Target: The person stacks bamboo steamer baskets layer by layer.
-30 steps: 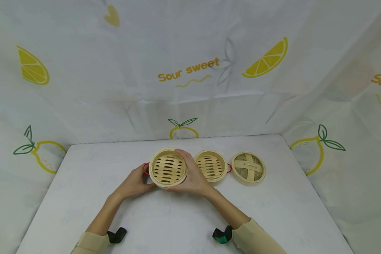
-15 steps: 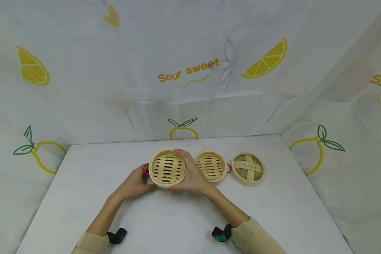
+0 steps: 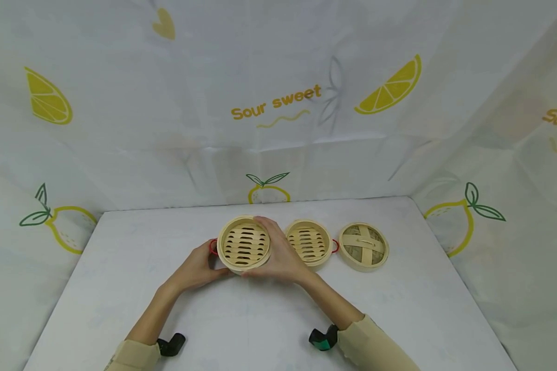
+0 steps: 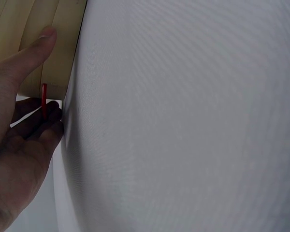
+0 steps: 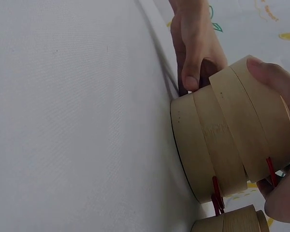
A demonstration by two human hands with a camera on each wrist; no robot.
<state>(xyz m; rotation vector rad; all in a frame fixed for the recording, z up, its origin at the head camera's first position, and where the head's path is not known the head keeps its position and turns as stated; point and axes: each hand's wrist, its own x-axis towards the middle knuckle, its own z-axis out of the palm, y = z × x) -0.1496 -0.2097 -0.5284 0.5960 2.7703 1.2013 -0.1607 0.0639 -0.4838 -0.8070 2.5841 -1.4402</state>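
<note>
A round bamboo steamer basket (image 3: pixel 244 245) with a slatted floor is gripped between both hands. My left hand (image 3: pixel 198 266) holds its left side by a red loop handle (image 4: pixel 43 100), thumb on the wall. My right hand (image 3: pixel 280 256) wraps its right side. In the right wrist view this upper basket (image 5: pixel 253 118) sits tilted, partly raised off a lower basket (image 5: pixel 188 145) that rests on the table. My left hand's thumb (image 5: pixel 192 72) presses the stack's far side.
A second open basket (image 3: pixel 308 242) stands just right of the held one, and a woven bamboo lid (image 3: pixel 363 246) lies further right. The white table (image 3: pixel 260 319) is walled in by lemon-print cloth (image 3: pixel 278 103) at the back and both sides.
The held basket has shifted slightly up and to the left. Both hands keep the same grip.
</note>
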